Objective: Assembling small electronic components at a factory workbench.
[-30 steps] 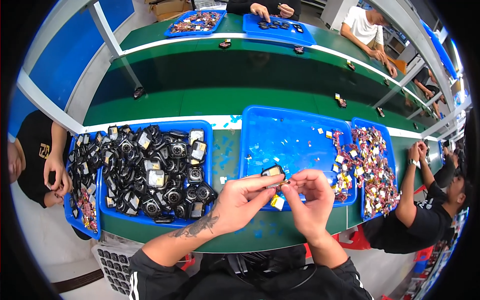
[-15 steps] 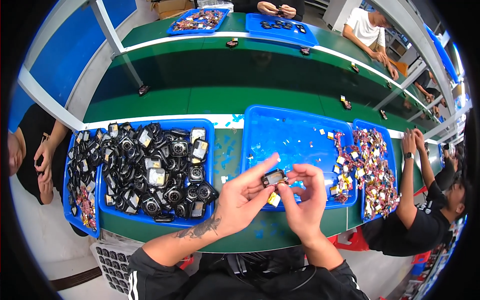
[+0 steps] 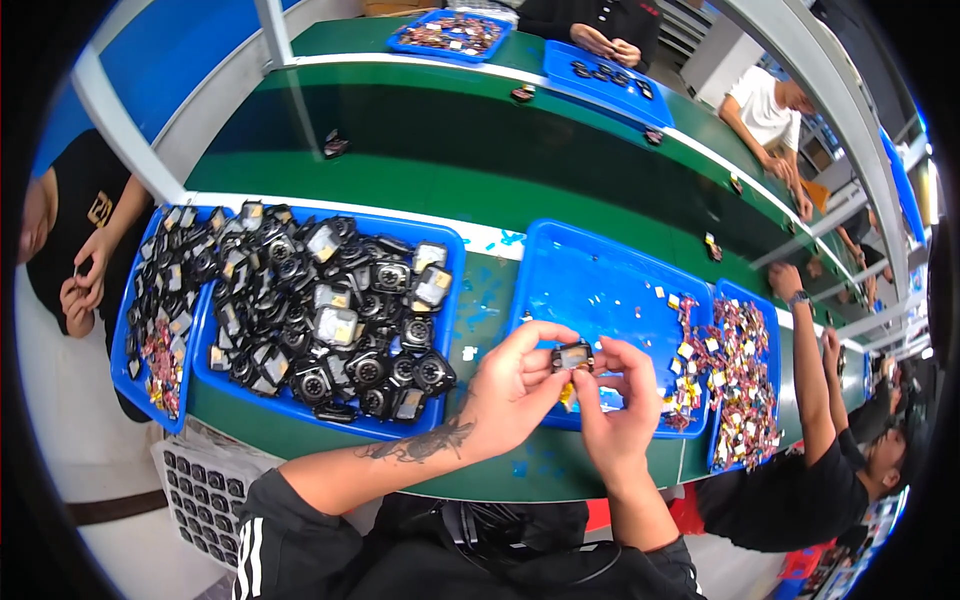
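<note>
Between both hands is a small black watch case (image 3: 573,356) with a greyish rectangular face and a yellow piece (image 3: 568,396) hanging below it. My left hand (image 3: 512,388) pinches its left side between thumb and fingers. On the other side, my right hand (image 3: 618,408) has its thumb at the lower edge and its curled fingers by the right end. Beneath the hands lies a blue tray (image 3: 590,262) with small red parts bearing white and yellow tabs (image 3: 688,368) along its right side. At left, a blue tray (image 3: 458,300) is heaped with black watch cases (image 3: 335,325).
A narrow blue tray (image 3: 180,405) of cases and red parts stands far left; another tray of red parts (image 3: 740,385) is at right. Beyond runs a green conveyor belt (image 3: 430,150) carrying scattered pieces. Co-workers sit left, right and opposite. A holder of watch cases (image 3: 205,500) stands below the table.
The view has shifted and tilted. Both hands still hold the watch case, now turned with the yellow piece showing less. The co-worker at right has reached an arm toward the belt.
</note>
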Motion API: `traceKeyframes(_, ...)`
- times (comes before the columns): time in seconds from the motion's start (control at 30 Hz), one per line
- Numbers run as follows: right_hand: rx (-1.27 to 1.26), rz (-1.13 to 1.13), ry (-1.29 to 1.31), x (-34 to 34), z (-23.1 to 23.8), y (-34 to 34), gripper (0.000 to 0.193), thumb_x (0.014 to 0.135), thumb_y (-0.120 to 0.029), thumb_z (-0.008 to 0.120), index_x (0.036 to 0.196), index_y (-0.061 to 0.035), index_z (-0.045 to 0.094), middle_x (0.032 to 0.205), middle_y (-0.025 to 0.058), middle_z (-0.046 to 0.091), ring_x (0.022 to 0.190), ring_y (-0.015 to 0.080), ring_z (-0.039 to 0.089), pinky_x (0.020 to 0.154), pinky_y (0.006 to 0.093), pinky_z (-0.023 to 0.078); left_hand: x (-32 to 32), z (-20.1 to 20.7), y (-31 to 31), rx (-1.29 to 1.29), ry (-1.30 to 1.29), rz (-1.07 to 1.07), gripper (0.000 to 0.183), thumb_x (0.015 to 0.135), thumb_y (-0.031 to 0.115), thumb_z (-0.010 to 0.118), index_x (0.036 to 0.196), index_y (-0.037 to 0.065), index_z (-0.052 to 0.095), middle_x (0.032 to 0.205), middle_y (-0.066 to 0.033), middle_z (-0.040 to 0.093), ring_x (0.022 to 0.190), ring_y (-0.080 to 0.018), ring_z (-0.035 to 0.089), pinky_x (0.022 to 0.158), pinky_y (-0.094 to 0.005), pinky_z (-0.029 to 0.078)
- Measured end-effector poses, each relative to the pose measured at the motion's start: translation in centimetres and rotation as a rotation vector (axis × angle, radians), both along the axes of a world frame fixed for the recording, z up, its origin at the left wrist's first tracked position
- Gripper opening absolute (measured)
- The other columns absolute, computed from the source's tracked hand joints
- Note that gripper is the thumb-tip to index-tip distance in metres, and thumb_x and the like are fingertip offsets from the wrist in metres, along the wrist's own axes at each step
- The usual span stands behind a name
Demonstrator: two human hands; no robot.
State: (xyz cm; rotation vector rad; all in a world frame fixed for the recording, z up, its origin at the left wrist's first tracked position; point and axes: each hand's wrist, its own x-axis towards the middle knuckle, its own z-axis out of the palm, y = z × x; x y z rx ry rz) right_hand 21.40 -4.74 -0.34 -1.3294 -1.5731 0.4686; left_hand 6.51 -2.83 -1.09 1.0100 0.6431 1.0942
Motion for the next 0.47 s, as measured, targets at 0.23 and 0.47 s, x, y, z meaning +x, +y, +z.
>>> traceKeyframes(0.23, -0.139, 0.117, -0.066, 1.7, 2.3, 5.1, 0.039, 0.078, 0.004, 0.069, 0.114, -0.0018, 0.056, 0.085, 0.0080, 0.065, 0.076, 0.0135, 0.064, 0.067, 0.0281, 0.053, -2.3, 2.6, 1.4, 0.372, 0.566, 0.141, 0.047, 0.091, 0.003, 0.056, 0.135, 0.003, 0.039, 0.117, -0.0152, 0.061, 0.101, -0.0257, 0.063, 0.088, -0.0357, 0.050)
traceKeyframes(0.47, -0.339, -0.078, -0.374, 9.8, -4.8, 27.0, 0.048, 0.079, -0.010, 0.074, 0.123, -0.0035, 0.055, 0.091, 0.0174, 0.073, 0.089, 0.0237, 0.070, 0.079, 0.0300, 0.051, -9.5, -0.1, 7.5, 0.742, 1.746, 0.311, 0.048, 0.081, 0.036, 0.071, 0.116, 0.003, 0.062, 0.131, -0.0201, 0.054, 0.124, -0.0367, 0.043, 0.093, -0.0504, 0.038)
